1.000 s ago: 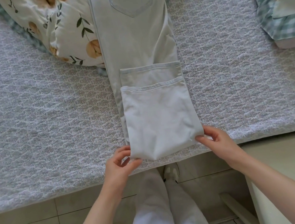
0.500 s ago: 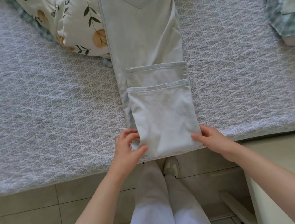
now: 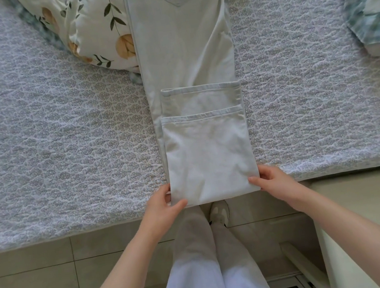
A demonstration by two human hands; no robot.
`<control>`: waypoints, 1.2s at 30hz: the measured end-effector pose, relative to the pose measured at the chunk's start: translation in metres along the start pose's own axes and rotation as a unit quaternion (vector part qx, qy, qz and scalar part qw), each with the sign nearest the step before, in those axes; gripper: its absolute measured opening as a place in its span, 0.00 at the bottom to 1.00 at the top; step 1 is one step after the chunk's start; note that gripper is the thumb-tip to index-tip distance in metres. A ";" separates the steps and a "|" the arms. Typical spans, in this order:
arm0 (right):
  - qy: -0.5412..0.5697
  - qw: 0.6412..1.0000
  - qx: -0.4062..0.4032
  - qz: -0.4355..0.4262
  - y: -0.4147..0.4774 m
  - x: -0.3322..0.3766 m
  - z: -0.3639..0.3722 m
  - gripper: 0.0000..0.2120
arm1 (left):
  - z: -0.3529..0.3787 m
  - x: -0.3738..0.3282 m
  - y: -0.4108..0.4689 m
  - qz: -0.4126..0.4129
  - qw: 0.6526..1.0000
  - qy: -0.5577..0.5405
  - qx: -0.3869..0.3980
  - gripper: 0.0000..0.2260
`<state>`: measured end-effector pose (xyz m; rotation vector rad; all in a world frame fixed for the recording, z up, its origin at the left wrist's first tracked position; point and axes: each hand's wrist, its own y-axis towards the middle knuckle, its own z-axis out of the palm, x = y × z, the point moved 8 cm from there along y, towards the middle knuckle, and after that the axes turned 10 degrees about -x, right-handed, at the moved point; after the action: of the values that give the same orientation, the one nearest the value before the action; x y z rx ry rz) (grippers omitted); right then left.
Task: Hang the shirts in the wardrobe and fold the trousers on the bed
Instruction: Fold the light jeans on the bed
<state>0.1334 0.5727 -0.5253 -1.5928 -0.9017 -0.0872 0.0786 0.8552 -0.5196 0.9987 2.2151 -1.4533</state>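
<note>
left hand [image 3: 160, 204] and right hand [image 3: 272, 181] still pinch the folded trousers [image 3: 208, 160], bottom edge now straighter.

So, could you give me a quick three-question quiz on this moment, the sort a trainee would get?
1. True or false: the pale blue denim trousers lie on the grey patterned quilted bedspread with their leg ends folded back over the legs.
2. Which of the left hand and the right hand pinches a near corner of the fold? A) left only B) right only C) both
3. Fill in: the white floral-print pillow lies on the trousers' ____ side, by the person's own sides.
Key: 1 true; 2 C; 3 left.
</note>
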 end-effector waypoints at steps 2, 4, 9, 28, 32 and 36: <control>-0.020 1.000 0.008 -0.004 -0.003 -0.004 0.002 0.12 | -0.003 0.017 -0.004 -0.027 1.000 -0.004 -0.014 0.10; -0.044 0.999 0.018 -0.004 -0.006 -0.009 0.004 0.12 | 0.000 0.029 -0.010 -0.054 0.998 -0.021 -0.018 0.09; -0.067 0.997 -0.042 -0.006 -0.005 -0.023 0.000 0.08 | 0.002 0.034 -0.018 -0.051 0.997 -0.049 -0.044 0.07; -0.512 0.791 -0.116 -0.313 -0.026 0.001 0.009 0.52 | -0.001 0.011 -0.035 0.200 0.949 0.208 -0.126 0.29; -0.553 0.719 -0.157 -0.392 -0.014 0.032 0.000 0.52 | -0.007 -0.011 -0.015 0.334 0.882 0.316 -0.104 0.37; -0.630 0.611 -0.118 -0.465 0.008 0.062 -0.007 0.49 | -0.017 -0.038 0.022 0.474 0.757 0.445 -0.068 0.44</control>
<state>0.1846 0.5973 -0.4973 -1.0352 -2.8980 0.2560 0.1224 0.8609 -0.5044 2.5939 1.6047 -0.3157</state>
